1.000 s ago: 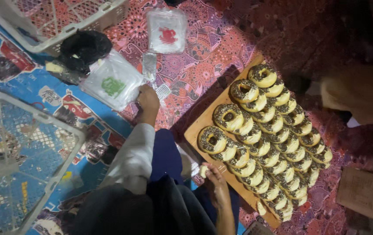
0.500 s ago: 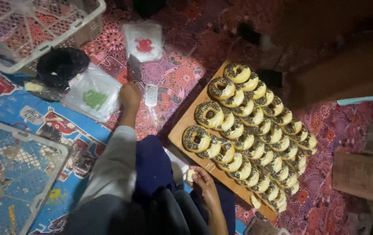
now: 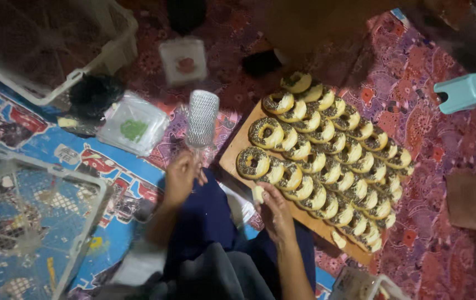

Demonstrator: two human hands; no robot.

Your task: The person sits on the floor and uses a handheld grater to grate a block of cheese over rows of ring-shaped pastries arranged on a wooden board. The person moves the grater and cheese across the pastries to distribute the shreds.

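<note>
Left hand (image 3: 181, 176) now lifts grater (image 3: 202, 119), clenched; right hand (image 3: 274, 211) grips cheese (image 3: 258, 193).

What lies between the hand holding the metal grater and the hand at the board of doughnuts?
In the head view, only the person's dark blue lap separates the left hand, which holds the grater, from the right hand at the doughnut board.

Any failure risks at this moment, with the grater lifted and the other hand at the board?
Grater is pinched by its handle in the left hand, beside the board, so shavings might land on the mat. Right hand works at the board's edge; a nudge may shift the overlapping doughnuts.
</note>
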